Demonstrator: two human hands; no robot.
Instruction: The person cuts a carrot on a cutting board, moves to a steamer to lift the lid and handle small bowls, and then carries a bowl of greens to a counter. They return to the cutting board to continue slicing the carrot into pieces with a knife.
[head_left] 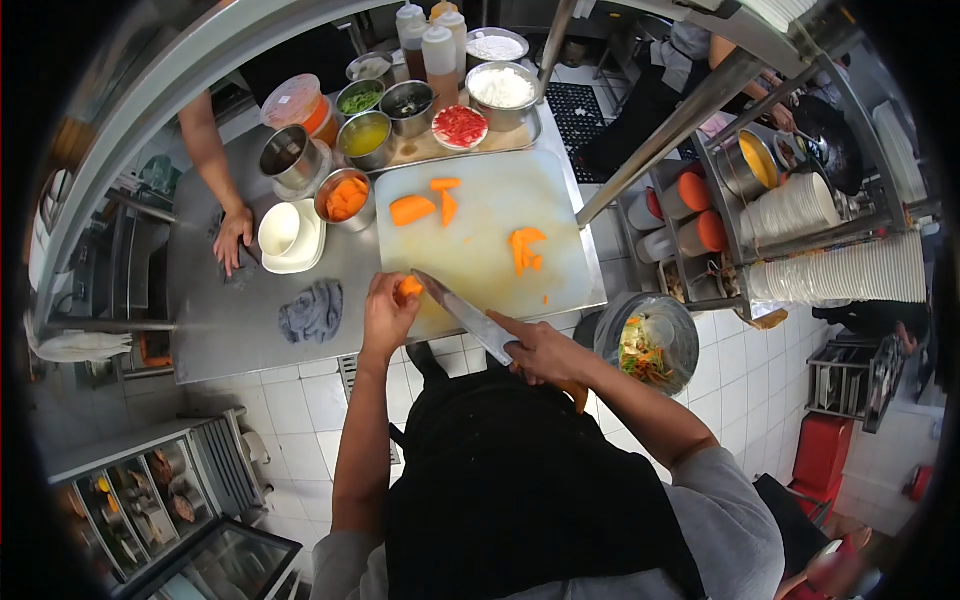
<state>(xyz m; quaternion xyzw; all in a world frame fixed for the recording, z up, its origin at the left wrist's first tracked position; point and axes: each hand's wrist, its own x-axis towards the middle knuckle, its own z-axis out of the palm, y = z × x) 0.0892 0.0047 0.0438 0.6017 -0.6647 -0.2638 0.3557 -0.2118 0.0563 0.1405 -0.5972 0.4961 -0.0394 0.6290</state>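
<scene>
In a busy kitchen, you hold a small carrot piece [410,286] in your left hand [388,310], the fingers pinched narrow around it at the near left edge of the board [470,252]. Your right hand [540,352] is closed on the knife [465,315], its blade slanting toward the left fingers, the tip right beside the piece; whether steel touches carrot, you cannot tell from this angle. The carrot looks raw, so it is likely light, stiff and hard to crush, though freshly cut faces may be damp and a little slippery, and thin bits may snap. The safest hold is on its sides, low and away from the edge, with fingertips curled back and a flat face down on the board. The knife, heavier and rigid, is best held by the handle, close to where the blade begins. Farther up the board lie a thick chunk [411,209] and two slimmer pieces near it, the chunk's rounded side offering a broad grip; a loose cluster of cuts [526,250] sits toward the right. A metal bowl [350,224] of carrot pieces stands just beside the board's left edge, a crumpled cloth [312,312] lies on the steel table [235,335], and a co-worker's hand [234,240] rests beyond.
</scene>
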